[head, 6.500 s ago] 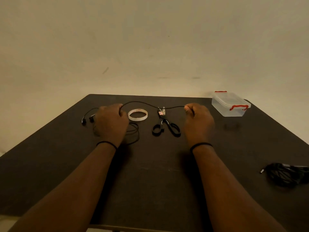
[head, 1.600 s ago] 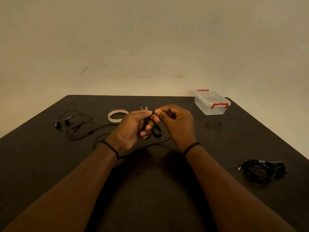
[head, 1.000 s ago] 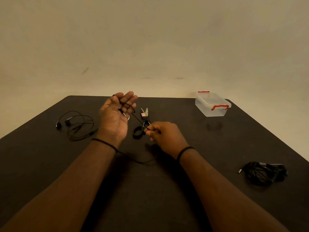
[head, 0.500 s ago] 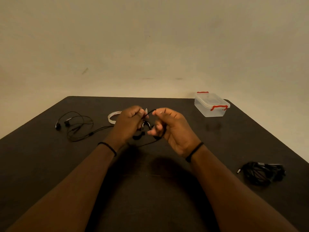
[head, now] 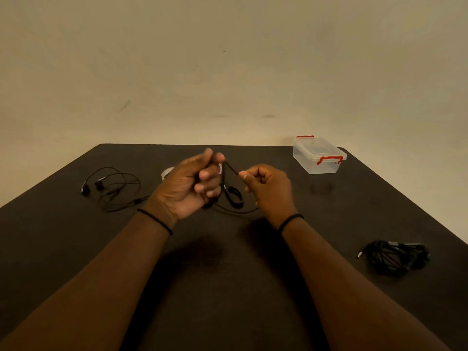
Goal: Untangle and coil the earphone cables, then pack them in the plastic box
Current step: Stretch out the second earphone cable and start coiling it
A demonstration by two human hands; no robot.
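Dark, matte tabletop (head: 228, 287) runs from the near edge to a far edge against a plain wall, with bare surface in front of both forearms. At the far left the loose end of the earphone cable (head: 111, 188) lies in slack loops with its two earbuds, well apart from the table's left edge. Just right of it, a tape roll (head: 166, 172) peeks out behind the left hand (head: 187, 188), whose fingers curl round the cable. From there the cable runs taut to the right hand (head: 268, 188), which pinches it between thumb and forefinger. Scissors (head: 234, 197) lie between the hands. Farther right, the plastic box (head: 317, 155) sits lidded near the back corner, and a tangled cable bundle (head: 395, 257) lies by the right edge.
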